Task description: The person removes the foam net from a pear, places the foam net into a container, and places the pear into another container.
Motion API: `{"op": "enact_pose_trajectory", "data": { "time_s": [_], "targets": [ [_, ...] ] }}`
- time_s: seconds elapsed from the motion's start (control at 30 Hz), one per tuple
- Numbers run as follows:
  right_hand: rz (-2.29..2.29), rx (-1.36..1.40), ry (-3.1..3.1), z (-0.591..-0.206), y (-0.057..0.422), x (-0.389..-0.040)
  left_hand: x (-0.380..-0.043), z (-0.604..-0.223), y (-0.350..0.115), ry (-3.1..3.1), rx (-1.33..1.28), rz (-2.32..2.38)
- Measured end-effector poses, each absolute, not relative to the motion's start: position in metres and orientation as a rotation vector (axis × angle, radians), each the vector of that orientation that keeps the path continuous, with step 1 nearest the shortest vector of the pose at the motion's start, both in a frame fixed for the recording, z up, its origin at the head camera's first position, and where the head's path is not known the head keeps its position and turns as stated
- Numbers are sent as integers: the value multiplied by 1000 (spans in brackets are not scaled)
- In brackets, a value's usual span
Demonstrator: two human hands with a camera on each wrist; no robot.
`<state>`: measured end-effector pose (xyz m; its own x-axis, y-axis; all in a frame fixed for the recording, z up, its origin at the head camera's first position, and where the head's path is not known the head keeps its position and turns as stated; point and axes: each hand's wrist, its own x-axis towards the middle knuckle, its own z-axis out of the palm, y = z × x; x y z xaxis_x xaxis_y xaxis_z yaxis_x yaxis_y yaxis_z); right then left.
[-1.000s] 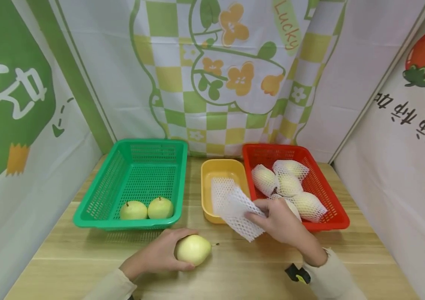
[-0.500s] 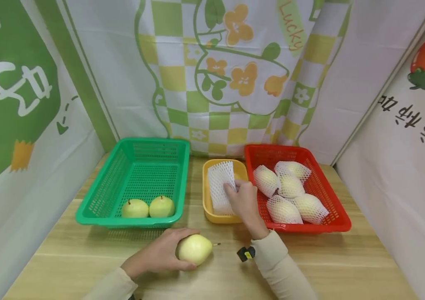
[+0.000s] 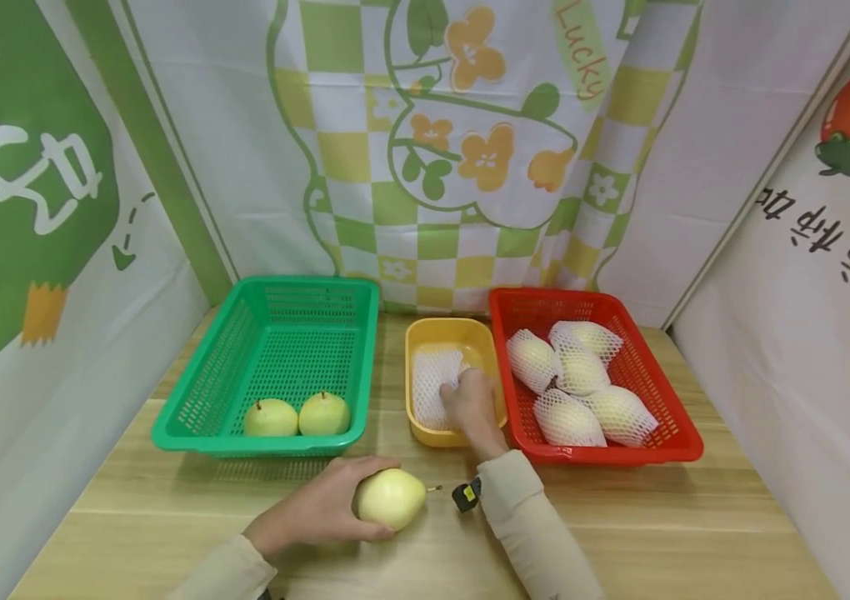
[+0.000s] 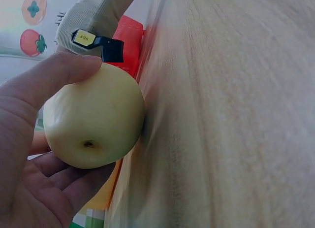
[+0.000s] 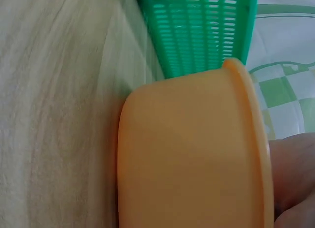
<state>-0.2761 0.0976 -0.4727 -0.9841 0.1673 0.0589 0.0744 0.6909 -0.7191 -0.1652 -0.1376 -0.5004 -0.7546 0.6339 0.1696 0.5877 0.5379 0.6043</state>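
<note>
A pale yellow-green pear point(image 3: 392, 498) lies on its side at the table's front, its stem pointing right. My left hand point(image 3: 331, 504) grips it, thumb on one side and fingers round the other; the left wrist view shows the pear's point(image 4: 96, 119) blossom end. My right hand point(image 3: 473, 404) reaches down into a yellow box point(image 3: 416, 333), next to white foam net sleeves point(image 3: 434, 387). Its fingertips are hidden inside, so whether they hold a sleeve does not show. In the right wrist view the box's wall point(image 5: 192, 149) covers most of that hand.
Left of the box stands a green basket point(image 3: 267, 304) with two bare pears point(image 3: 297, 417). A red basket point(image 3: 665, 400) on the right holds several pears in foam nets point(image 3: 578, 371). A printed curtain point(image 3: 432, 208) hangs behind the wooden table point(image 3: 665, 533).
My right hand carried a foam net sleeve left from beside the red basket to the yellow box, then dipped lower into it. The left hand and its pear stayed put.
</note>
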Motion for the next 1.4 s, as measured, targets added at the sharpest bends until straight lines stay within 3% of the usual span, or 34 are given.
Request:
{"op": "enact_pose_trajectory", "data": {
  "time_s": [0.37,0.87,1.2,1.4],
  "targets": [
    [989,-184,-2889,-466,94,-279,-167,-501,-137,2707,1086,984],
    [540,-92,-2859,-443,94,-253,-168,-497,-135,2667,1085,1011],
    [814,337,-3053,-452,87,-258,-169,-497,-134,2664,1095,1006],
    [803,397,-3220,-467,88,-265,-169,-497,-135,2652,1087,995]
  ]
}}
